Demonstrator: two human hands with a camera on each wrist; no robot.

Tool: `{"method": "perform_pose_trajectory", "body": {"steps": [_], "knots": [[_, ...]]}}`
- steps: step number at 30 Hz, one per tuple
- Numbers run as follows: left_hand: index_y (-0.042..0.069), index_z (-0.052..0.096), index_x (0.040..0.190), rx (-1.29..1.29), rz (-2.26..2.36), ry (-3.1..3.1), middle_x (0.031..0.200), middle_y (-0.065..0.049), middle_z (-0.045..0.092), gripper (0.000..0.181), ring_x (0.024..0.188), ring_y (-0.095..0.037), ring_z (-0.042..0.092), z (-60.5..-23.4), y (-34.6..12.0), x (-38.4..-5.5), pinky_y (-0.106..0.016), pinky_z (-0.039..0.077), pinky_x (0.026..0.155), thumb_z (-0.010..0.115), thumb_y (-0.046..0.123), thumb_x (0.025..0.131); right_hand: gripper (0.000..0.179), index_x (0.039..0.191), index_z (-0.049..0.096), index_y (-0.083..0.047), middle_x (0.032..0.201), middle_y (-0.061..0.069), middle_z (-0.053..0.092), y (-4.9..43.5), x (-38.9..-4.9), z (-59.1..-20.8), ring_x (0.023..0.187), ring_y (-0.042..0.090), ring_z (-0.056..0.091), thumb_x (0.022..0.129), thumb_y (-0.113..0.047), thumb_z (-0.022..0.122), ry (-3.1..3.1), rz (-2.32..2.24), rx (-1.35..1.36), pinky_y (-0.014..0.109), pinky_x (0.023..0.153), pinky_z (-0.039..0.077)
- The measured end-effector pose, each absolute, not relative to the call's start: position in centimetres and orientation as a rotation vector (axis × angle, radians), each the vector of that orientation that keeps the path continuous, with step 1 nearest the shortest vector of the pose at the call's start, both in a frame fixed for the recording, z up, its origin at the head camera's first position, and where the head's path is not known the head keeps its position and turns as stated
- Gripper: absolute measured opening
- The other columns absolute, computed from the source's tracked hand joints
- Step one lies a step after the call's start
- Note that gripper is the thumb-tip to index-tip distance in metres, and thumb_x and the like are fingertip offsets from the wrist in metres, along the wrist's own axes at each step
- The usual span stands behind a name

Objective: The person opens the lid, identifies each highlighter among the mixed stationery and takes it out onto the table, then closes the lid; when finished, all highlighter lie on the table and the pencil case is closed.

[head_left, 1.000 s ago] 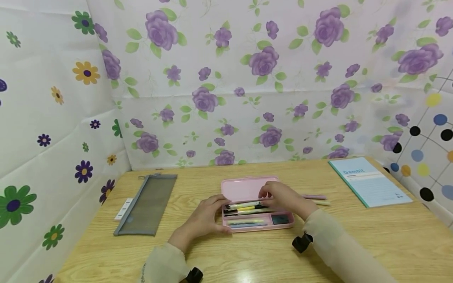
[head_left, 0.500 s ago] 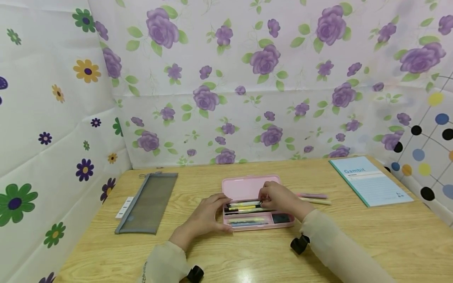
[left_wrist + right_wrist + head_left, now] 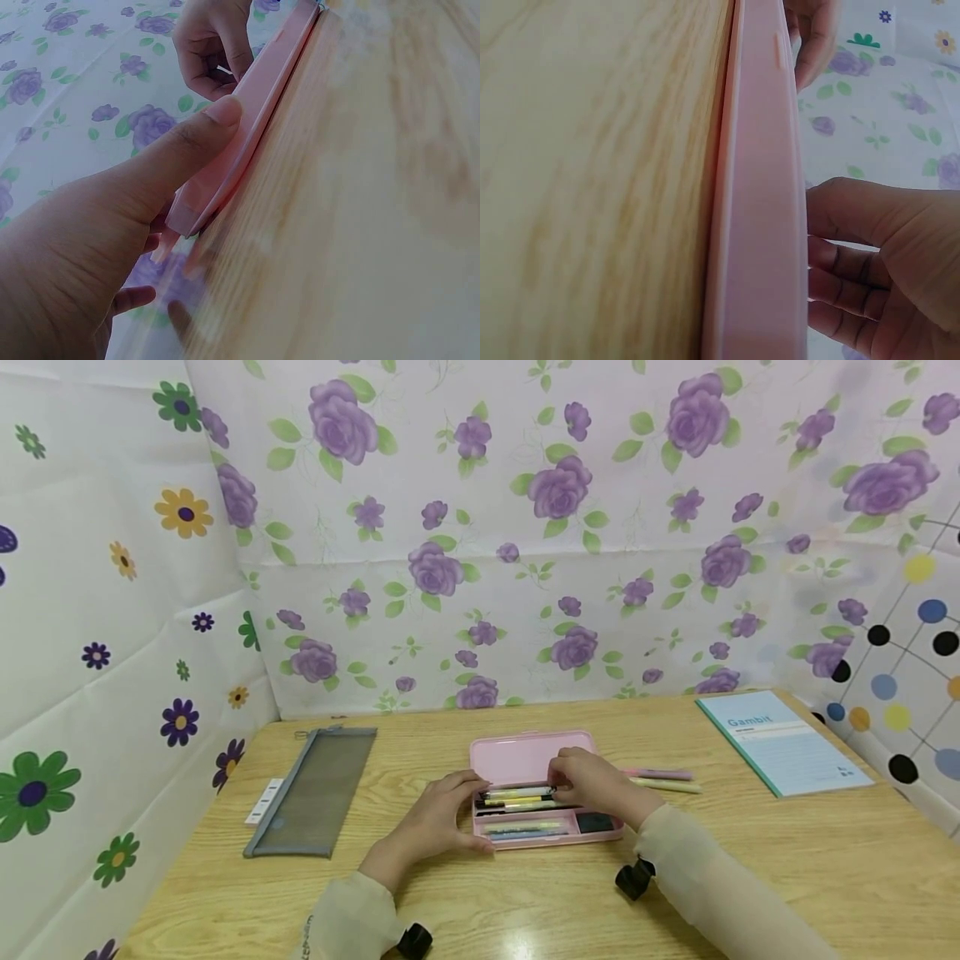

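An open pink pencil case (image 3: 517,762) lies on the table, its lid tipped back. My left hand (image 3: 431,822) grips its left end; the thumb (image 3: 217,116) presses the front wall and the other fingers reach behind. Several pens (image 3: 517,805) fill the rear compartment. Over their right ends is my right hand (image 3: 596,785), fingers curled down into the case. The case wall hides its fingertips in the right wrist view, so I cannot tell whether they pinch a pen. The front compartments hold several slim pencils or pens (image 3: 525,830) and a dark block (image 3: 595,822).
Right of the case lie a pinkish-purple pen (image 3: 663,774) and a cream pen (image 3: 671,786). A light blue notebook (image 3: 783,743) lies at the back right. On the left is a grey mesh zip pouch (image 3: 318,793), with a white card (image 3: 264,802) beside it.
My right hand and forearm have shifted slightly left and down over the pens, showing more of the two loose pens. The left hand keeps its hold on the case.
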State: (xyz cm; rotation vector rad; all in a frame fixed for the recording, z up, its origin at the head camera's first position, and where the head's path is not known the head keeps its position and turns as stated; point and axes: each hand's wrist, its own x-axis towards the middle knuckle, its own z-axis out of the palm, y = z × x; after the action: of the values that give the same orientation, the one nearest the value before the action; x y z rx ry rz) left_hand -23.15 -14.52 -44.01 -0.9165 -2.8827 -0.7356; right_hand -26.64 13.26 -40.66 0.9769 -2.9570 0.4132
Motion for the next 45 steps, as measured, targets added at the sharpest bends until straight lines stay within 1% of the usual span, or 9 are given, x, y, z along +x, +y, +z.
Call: {"method": "perform_pose_trajectory", "body": {"steps": [5, 10, 19, 25, 30, 34, 45], "knots": [[0.017, 0.049, 0.141, -0.914, -0.717, -2.885, 0.147, -0.007, 0.044, 0.093, 0.138, -0.03, 0.04, -44.0, -14.5, -23.2, -0.053, 0.033, 0.112, 0.077, 0.062, 0.065, 0.008, 0.089, 0.064, -0.016, 0.082, -0.005, 0.054, 13.4, -26.6, -40.6, 0.072, 0.009, 0.045, 0.086, -0.018, 0.071, -2.967, 0.417, 0.983, 0.024, 0.064, 0.044], [0.018, 0.049, 0.142, -0.907, -0.721, -2.893, 0.148, -0.006, 0.044, 0.093, 0.138, -0.03, 0.039, -43.9, -14.5, -23.1, -0.052, 0.033, 0.113, 0.077, 0.062, 0.065, 0.006, 0.088, 0.066, -0.015, 0.081, -0.004, 0.055, 13.5, -26.7, -40.8, 0.072, 0.008, 0.046, 0.086, -0.017, 0.071, -2.958, 0.441, 0.995, 0.023, 0.064, 0.044], [0.017, 0.048, 0.142, -0.902, -0.733, -2.9, 0.148, -0.006, 0.043, 0.093, 0.138, -0.03, 0.039, -43.9, -14.5, -23.0, -0.053, 0.032, 0.113, 0.076, 0.063, 0.065, 0.006, 0.083, 0.065, -0.014, 0.079, -0.003, 0.055, 13.7, -26.8, -40.9, 0.068, 0.007, 0.045, 0.086, -0.014, 0.07, -2.923, 0.499, 1.051, 0.021, 0.061, 0.042], [0.017, 0.048, 0.142, -0.901, -0.747, -2.898, 0.148, -0.006, 0.043, 0.093, 0.138, -0.031, 0.039, -43.9, -14.4, -22.9, -0.053, 0.032, 0.113, 0.076, 0.063, 0.065, 0.006, 0.084, 0.066, -0.013, 0.078, -0.004, 0.056, 13.9, -26.3, -40.5, 0.066, 0.006, 0.045, 0.087, -0.016, 0.071, -2.928, 0.509, 1.067, 0.019, 0.059, 0.04], [0.016, 0.049, 0.141, -0.913, -0.749, -2.873, 0.147, -0.006, 0.044, 0.093, 0.137, -0.031, 0.04, -43.9, -14.4, -23.0, -0.054, 0.033, 0.112, 0.077, 0.062, 0.066, 0.006, 0.085, 0.066, -0.013, 0.078, -0.004, 0.056, 14.2, -26.2, -40.1, 0.066, 0.005, 0.044, 0.087, -0.016, 0.071, -2.895, 0.48, 1.084, 0.019, 0.058, 0.039], [0.016, 0.049, 0.141, -0.913, -0.746, -2.868, 0.147, -0.007, 0.044, 0.094, 0.137, -0.031, 0.04, -43.9, -14.4, -23.1, -0.055, 0.032, 0.112, 0.078, 0.062, 0.065, 0.006, 0.083, 0.066, -0.013, 0.077, -0.004, 0.057, 14.7, -26.1, -39.6, 0.065, 0.005, 0.045, 0.086, -0.014, 0.071, -2.865, 0.479, 1.078, 0.019, 0.058, 0.041], [0.019, 0.049, 0.141, -0.902, -0.749, -2.877, 0.148, -0.005, 0.043, 0.093, 0.137, -0.031, 0.04, -44.1, -14.3, -23.1, -0.054, 0.032, 0.112, 0.077, 0.063, 0.064, 0.006, 0.083, 0.066, -0.015, 0.079, -0.003, 0.059, 16.4, -25.7, -37.6, 0.067, 0.003, 0.048, 0.087, -0.013, 0.07, -2.877, 0.493, 1.088, 0.019, 0.06, 0.044]]}}
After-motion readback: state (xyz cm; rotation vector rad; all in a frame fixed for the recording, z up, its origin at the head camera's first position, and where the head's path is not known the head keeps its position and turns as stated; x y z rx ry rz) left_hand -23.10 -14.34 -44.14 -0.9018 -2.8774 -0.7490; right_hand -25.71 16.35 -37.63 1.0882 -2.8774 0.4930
